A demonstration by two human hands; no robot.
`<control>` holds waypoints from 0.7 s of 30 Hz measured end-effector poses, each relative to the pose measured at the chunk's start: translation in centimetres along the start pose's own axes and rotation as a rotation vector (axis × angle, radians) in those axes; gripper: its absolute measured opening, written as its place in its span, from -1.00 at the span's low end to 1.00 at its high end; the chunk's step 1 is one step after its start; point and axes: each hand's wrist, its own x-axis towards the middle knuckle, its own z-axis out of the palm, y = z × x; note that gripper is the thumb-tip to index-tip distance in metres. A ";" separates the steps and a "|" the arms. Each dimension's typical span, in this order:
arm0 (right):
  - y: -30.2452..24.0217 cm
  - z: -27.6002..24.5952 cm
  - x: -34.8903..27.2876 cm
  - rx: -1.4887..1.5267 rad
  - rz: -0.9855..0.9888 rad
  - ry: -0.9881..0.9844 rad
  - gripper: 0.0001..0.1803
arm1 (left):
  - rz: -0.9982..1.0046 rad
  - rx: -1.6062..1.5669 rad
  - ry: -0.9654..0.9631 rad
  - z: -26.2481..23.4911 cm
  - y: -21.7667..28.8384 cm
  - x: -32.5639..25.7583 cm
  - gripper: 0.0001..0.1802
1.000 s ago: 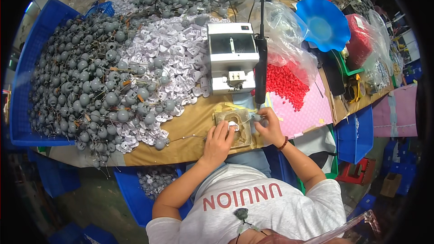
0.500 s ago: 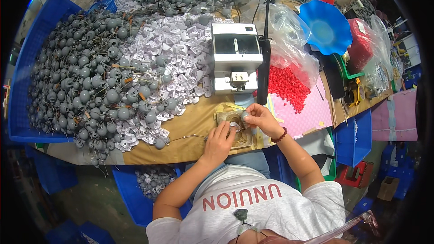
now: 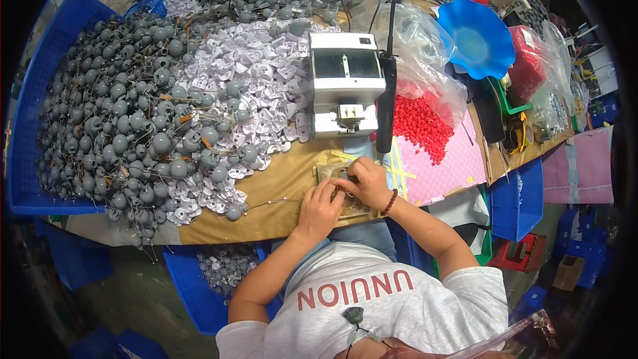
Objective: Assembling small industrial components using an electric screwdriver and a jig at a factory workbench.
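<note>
Both my hands meet over a small tan block with a rounded recess (image 3: 327,171) at the table's front edge, just in front of a white bench machine (image 3: 345,86). My left hand (image 3: 320,211) is closed, its bent fingertips pressed at the recess. My right hand (image 3: 369,185) is pinched, thumb and fingers against the left fingertips. Whatever they hold is hidden by the fingers. A thin wire (image 3: 276,201) with small beads runs leftward from beside my left hand to a grey ball-shaped part (image 3: 233,213) on the brown table cover.
Left stands a blue crate (image 3: 26,166) heaped with grey ball parts (image 3: 119,119); white plastic pieces (image 3: 246,66) spread beside it. A black rod (image 3: 387,106) rises right of the machine. Red small parts (image 3: 425,126), a blue wavy bowl (image 3: 475,40) and a lower blue bin (image 3: 199,299) lie around.
My right hand has moved left and down from beside the block, where it pinched a grey ball part, to meet my left fingertips. The white piece seen in the recess is now covered.
</note>
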 end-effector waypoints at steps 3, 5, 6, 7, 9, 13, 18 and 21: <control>0.1 0.2 -0.1 -0.043 -0.068 0.022 -0.55 | -0.022 -0.030 0.016 0.2 -0.1 -0.1 -0.65; 0.3 0.4 -0.3 -0.018 -0.092 0.036 -0.57 | -0.035 -0.043 0.019 0.3 -0.2 -0.2 -0.66; 0.3 0.4 -0.6 0.000 -0.100 0.037 -0.58 | -0.042 -0.046 0.015 0.3 -0.1 -0.2 -0.66; 0.4 0.3 -0.8 0.018 -0.109 0.037 -0.59 | -0.043 -0.051 0.016 0.3 -0.2 -0.2 -0.67; 0.1 -0.1 -1.0 0.045 -0.111 0.010 -0.61 | -0.044 -0.061 0.023 0.3 -0.3 -0.3 -0.67; -0.2 -0.9 -1.4 0.075 -0.001 -0.104 -0.62 | -0.049 -0.069 0.025 0.3 -0.3 -0.3 -0.67; -1.2 -1.5 -0.4 0.077 0.116 -0.216 -0.58 | -0.053 -0.066 0.028 0.4 -0.3 -0.2 -0.65; -1.8 -1.8 -0.1 0.083 0.172 -0.220 -0.51 | -0.116 -0.078 0.048 0.3 0.1 0.3 -0.56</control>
